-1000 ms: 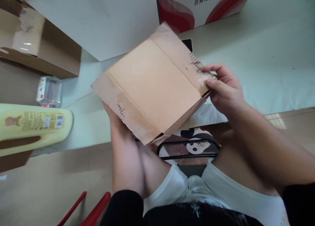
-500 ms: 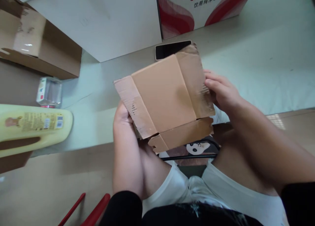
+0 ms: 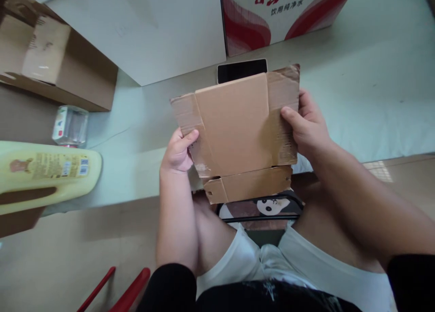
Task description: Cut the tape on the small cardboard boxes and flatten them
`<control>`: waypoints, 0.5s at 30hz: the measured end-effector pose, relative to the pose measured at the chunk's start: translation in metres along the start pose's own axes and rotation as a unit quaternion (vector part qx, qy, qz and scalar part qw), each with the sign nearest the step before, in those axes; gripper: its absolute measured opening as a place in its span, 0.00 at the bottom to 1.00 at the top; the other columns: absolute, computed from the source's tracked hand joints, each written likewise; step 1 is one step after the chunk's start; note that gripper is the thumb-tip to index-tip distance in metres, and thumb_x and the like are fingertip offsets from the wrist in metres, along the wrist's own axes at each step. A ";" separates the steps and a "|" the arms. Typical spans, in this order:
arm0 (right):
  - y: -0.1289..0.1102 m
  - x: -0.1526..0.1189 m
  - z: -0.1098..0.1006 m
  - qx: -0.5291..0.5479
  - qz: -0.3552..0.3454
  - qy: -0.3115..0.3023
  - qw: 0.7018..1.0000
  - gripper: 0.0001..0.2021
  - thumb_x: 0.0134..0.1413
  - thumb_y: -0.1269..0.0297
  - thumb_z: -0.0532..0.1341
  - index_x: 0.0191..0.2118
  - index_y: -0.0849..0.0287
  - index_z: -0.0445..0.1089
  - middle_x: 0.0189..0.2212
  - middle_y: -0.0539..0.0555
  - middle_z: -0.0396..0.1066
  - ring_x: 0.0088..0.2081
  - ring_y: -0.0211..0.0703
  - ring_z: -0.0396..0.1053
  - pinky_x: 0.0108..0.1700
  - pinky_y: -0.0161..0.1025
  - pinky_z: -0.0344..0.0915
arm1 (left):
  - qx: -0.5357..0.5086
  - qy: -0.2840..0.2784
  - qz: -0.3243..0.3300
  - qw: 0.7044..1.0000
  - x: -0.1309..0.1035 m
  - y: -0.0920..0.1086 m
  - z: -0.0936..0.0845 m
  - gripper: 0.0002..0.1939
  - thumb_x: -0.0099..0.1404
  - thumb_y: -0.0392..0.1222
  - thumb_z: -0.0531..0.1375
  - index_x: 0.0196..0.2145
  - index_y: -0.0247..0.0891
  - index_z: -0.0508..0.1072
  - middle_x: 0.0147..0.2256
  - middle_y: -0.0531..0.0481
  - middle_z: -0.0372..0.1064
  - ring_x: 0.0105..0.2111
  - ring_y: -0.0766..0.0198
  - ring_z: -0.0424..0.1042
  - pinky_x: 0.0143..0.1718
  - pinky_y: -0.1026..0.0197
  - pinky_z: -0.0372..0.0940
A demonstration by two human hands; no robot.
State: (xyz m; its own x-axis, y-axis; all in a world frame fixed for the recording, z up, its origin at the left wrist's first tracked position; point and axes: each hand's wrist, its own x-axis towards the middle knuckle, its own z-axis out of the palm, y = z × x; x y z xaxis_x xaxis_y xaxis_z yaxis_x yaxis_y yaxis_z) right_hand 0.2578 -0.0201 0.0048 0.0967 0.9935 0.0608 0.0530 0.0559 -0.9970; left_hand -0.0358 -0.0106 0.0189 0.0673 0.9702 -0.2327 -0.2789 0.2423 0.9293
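Observation:
An unfolded cardboard box (image 3: 234,121) is held up between both hands, over the table's near edge and my lap. Creases divide its brown face into a middle panel, two side flaps and a narrow notched flap along the bottom. My left hand (image 3: 179,149) grips the left flap, thumb on the face turned to me and the other fingers behind. On the right flap, my right hand (image 3: 307,124) pinches in the same way, its thumb lying over the edge. The fingertips behind the cardboard are hidden. Just beyond its top edge lies a dark-screened phone (image 3: 242,70).
A white box (image 3: 142,35) and a red-and-white carton (image 3: 248,26) stand at the back of the pale green table (image 3: 367,99). At left are a brown carton (image 3: 84,67), a clear bottle (image 3: 74,127) and a yellow jug (image 3: 76,180). Red bars (image 3: 131,291) show at lower left.
The cardboard has turned more level and shifted slightly right. My left thumb has come round onto its front, and my right thumb now presses on the right flap.

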 end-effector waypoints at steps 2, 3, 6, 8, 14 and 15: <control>-0.005 0.001 -0.003 0.032 0.017 0.008 0.999 0.25 0.55 0.49 0.66 0.57 0.42 0.60 0.39 0.49 0.76 0.38 0.44 0.76 0.39 0.43 0.72 | -0.008 0.010 0.020 1.000 0.000 0.001 -0.002 0.17 0.50 0.46 0.74 0.36 0.39 0.78 0.37 0.42 0.81 0.56 0.43 0.76 0.55 0.47 0.74; -0.008 0.002 -0.006 0.057 0.033 0.014 0.998 0.25 0.55 0.53 0.66 0.57 0.43 0.60 0.37 0.48 0.76 0.34 0.41 0.75 0.37 0.41 0.72 | -0.011 0.025 0.042 0.999 0.000 0.002 -0.004 0.15 0.52 0.46 0.73 0.36 0.39 0.78 0.37 0.43 0.81 0.56 0.45 0.76 0.55 0.47 0.74; -0.013 0.009 -0.016 0.110 0.069 0.037 0.991 0.18 0.55 0.58 0.65 0.51 0.47 0.64 0.37 0.48 0.77 0.29 0.37 0.74 0.35 0.39 0.72 | -0.027 0.098 0.130 0.986 0.007 0.008 -0.015 0.10 0.60 0.46 0.67 0.37 0.41 0.78 0.42 0.47 0.82 0.57 0.52 0.75 0.59 0.52 0.71; -0.012 0.012 -0.021 0.113 0.080 0.047 0.989 0.14 0.55 0.56 0.64 0.46 0.51 0.68 0.38 0.50 0.78 0.29 0.37 0.75 0.33 0.37 0.72 | -0.042 0.145 0.157 0.976 0.013 0.010 -0.024 0.11 0.65 0.49 0.62 0.40 0.41 0.78 0.48 0.47 0.80 0.60 0.56 0.72 0.62 0.55 0.68; -0.010 -0.009 -0.005 0.085 0.142 -0.119 0.979 0.22 0.51 0.43 0.67 0.44 0.55 0.74 0.44 0.56 0.78 0.32 0.39 0.77 0.31 0.37 0.74 | -0.086 0.194 0.128 0.969 0.025 0.002 -0.047 0.19 0.69 0.54 0.56 0.46 0.38 0.76 0.55 0.40 0.76 0.67 0.56 0.63 0.66 0.54 0.63; -0.011 -0.014 -0.001 0.078 0.141 -0.152 0.975 0.24 0.51 0.42 0.68 0.46 0.55 0.74 0.46 0.56 0.78 0.32 0.40 0.77 0.32 0.38 0.74 | -0.083 0.195 0.124 0.969 0.025 0.001 -0.048 0.19 0.68 0.55 0.57 0.46 0.38 0.76 0.54 0.41 0.76 0.67 0.56 0.63 0.65 0.54 0.64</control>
State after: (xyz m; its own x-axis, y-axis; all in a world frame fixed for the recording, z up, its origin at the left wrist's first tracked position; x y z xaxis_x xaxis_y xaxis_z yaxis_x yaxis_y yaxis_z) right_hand 0.2565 -0.0352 0.0153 -0.2141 0.9541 -0.2092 -0.0882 -0.2322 -0.9687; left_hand -0.0804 0.0138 -0.0003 -0.3797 0.9161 -0.1289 -0.3932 -0.0336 0.9189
